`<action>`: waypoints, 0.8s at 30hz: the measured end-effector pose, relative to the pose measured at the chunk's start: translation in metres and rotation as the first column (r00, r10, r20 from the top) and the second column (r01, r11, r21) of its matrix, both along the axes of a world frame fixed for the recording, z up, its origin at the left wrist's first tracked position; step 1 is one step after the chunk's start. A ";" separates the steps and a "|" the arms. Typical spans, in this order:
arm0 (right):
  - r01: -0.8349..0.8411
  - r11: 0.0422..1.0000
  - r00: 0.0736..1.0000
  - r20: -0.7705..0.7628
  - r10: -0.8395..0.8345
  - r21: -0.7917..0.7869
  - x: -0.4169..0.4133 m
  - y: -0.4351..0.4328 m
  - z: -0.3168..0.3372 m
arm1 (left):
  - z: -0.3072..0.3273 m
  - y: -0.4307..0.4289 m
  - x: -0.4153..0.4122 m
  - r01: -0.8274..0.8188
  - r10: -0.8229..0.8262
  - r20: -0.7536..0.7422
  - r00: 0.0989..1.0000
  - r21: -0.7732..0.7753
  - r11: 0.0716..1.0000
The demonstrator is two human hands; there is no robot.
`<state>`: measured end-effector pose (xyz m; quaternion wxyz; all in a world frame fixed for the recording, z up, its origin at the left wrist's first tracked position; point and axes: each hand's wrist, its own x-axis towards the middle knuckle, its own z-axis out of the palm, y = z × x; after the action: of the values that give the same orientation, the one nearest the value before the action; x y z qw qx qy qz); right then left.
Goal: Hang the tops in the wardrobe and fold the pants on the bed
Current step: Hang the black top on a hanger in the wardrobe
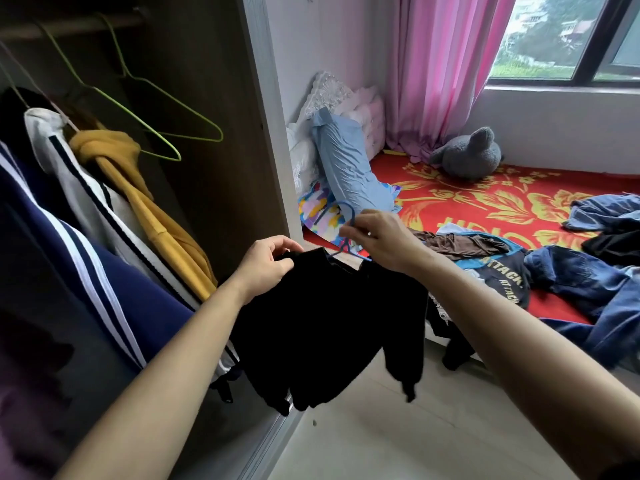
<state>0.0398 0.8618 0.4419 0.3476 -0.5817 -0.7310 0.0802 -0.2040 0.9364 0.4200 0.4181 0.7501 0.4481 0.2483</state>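
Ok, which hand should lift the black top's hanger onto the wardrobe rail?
Right, probably. The right hand holds the blue hanger just below its hook; the left hand only grips the shoulder of the black top.

We found the bed (485, 199) spread with a red cover patterned in yellow flowers. At its head a light blue pillow (346, 164) leaned upright, its foot on a multicoloured cloth (318, 209). A grey plush toy (467, 155) sat by the far wall. Nearer us lay a crumpled brown garment (460, 244), touching a dark printed top (498, 278), and just beside that a heap of blue jeans (588, 289). More denim (606, 213) was bunched at the right edge. The floor (381, 438) was pale tile.
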 end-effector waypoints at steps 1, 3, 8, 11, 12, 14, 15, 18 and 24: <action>0.032 0.998 0.998 -0.051 -0.029 0.056 0.000 0.001 0.005 | 0.006 0.002 -0.003 0.037 -0.034 -0.073 0.997 0.048 0.998; 0.062 0.991 0.991 -0.125 -0.047 0.121 -0.004 0.003 0.015 | 0.022 0.005 -0.008 0.143 -0.121 -0.198 0.973 0.103 0.984; 0.046 0.981 0.963 -0.270 0.007 0.189 -0.018 0.008 0.034 | 0.033 -0.005 -0.010 0.070 -0.065 -0.063 0.996 0.077 0.995; 0.012 0.989 0.975 -0.221 0.021 0.145 -0.016 0.007 0.040 | 0.037 -0.015 -0.016 -0.077 0.062 0.169 0.984 0.081 0.994; 0.001 0.999 0.993 -0.119 0.005 0.052 -0.011 0.008 0.041 | 0.039 -0.016 -0.018 -0.114 0.095 0.196 0.976 0.090 0.989; -0.007 0.989 0.999 0.052 0.015 -0.145 -0.001 0.008 0.043 | 0.043 -0.017 -0.024 -0.177 0.149 0.243 0.958 0.100 0.979; -0.021 0.980 0.997 0.063 0.034 -0.200 0.004 0.008 0.043 | 0.045 -0.017 -0.026 -0.197 0.163 0.266 0.950 0.105 0.975; -0.115 0.975 0.992 0.023 0.121 -0.192 0.003 0.006 0.048 | 0.049 -0.012 -0.034 -0.200 0.159 0.265 0.951 0.136 0.970; -0.019 0.998 0.993 0.116 0.026 -0.063 -0.019 0.011 0.071 | 0.042 0.021 -0.062 -0.120 0.128 0.000 0.992 0.348 0.930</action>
<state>0.0203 0.8731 0.5133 0.2852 -0.5875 -0.7538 0.0726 -0.2664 0.9571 0.4623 0.2577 0.7851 0.4484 0.3408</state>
